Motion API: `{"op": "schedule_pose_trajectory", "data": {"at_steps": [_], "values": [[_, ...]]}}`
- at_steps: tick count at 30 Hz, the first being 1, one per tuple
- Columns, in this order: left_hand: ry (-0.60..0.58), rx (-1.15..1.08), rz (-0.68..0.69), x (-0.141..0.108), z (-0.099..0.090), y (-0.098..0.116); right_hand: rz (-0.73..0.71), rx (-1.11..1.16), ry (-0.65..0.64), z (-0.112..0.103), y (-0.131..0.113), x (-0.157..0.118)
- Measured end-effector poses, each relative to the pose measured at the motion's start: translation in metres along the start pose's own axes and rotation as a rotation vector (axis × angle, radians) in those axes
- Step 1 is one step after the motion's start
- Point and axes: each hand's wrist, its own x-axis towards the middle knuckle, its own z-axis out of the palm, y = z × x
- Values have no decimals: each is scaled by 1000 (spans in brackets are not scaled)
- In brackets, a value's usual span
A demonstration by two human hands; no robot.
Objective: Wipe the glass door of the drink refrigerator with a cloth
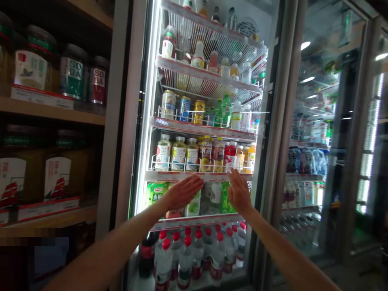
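Observation:
Both of my arms reach forward before a lit drinks fridge with several shelves. My left hand [184, 191] is flat with its fingers stretched out toward the right, and nothing is in it. My right hand [239, 190] has its fingers extended upward, also holding nothing. The two hands are apart, in front of a shelf edge [163, 176]. Above that edge stand tea bottles [178, 154] and a red bottle [230, 153]. Green packs [155, 195] are left of my left hand. Whether either hand touches the fridge door, I cannot tell.
Bottles with red caps [187, 258] fill the fridge bottom. Cans [184, 109] stand on a higher shelf. At the left, wooden shelves [54, 112] hold jars [72, 72]. More glass-fronted fridges [309, 178] are at the right, past a metal frame [280, 121].

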Motion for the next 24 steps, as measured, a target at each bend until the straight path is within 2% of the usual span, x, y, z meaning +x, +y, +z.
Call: {"op": "schedule_pose_trajectory", "data": {"at_steps": [2, 4, 6, 8, 11, 13, 15, 18, 20, 22, 24], "values": [[51, 12, -103, 13, -5, -17, 2, -11, 4, -2, 5, 0], [170, 43, -292, 35, -13, -43, 11, -22, 16, -6, 12, 3], [256, 68, -415, 53, -16, -56, 23, -30, 28, -9, 17, 6], [251, 65, -365, 60, -10, -44, 29, -37, 33, -11, 20, 5], [142, 31, -65, 55, 8, -1, 12, -54, 16, -11, 22, -1], [75, 12, 79, 55, 16, 16, 9, -69, -3, -10, 25, -5], [65, 1, 57, 67, 16, 10, 33, -80, -6, -10, 32, -6], [165, -9, -187, 103, 7, -26, 83, -93, 18, -11, 47, -2], [225, -15, -290, 123, 6, -40, 110, -102, 36, -11, 56, 0], [229, -23, -250, 134, 11, -33, 123, -114, 37, -12, 64, -1], [186, -35, -99, 136, 21, -12, 124, -128, 22, -12, 70, -5]]}}
